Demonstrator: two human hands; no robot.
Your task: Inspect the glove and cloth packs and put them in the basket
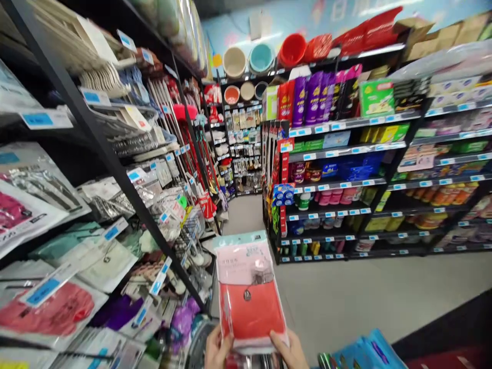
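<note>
Both hands hold up a flat clear plastic package (249, 302) with folded red cloth inside and a pale pink printed label over its upper half. My left hand (218, 349) grips its lower left corner, thumb on the front. At the lower right corner my right hand (287, 349) pinches the edge the same way. The fingers behind the package are hidden. Below it, partly covered, is something dark and rounded that I cannot make out.
Shelves on the left carry packaged cloths (46, 312), hangers (100, 82) and mops (184, 113). Across the grey floor (338, 292), a black shelf unit (338, 125) holds bottles and boxes. Coloured buckets (261, 57) line the back top shelf. A blue package (369, 353) lies at bottom right.
</note>
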